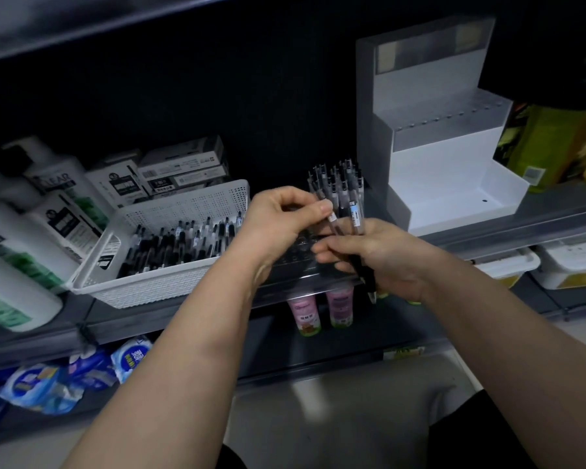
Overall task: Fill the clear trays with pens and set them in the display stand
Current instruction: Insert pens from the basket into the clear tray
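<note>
Head view: left hand [278, 218] pinches one clear-barrelled pen [333, 219] while right hand [383, 258] grips a pen bundle [356, 218].

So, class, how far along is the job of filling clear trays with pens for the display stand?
Done: a bunch of pens stands upright behind the hands. In hand: the left hand pinches one pen over a clear tray; the right hand grips spare pens. Left: the basket holds many loose pens, and the display stand has no trays in it.
</note>
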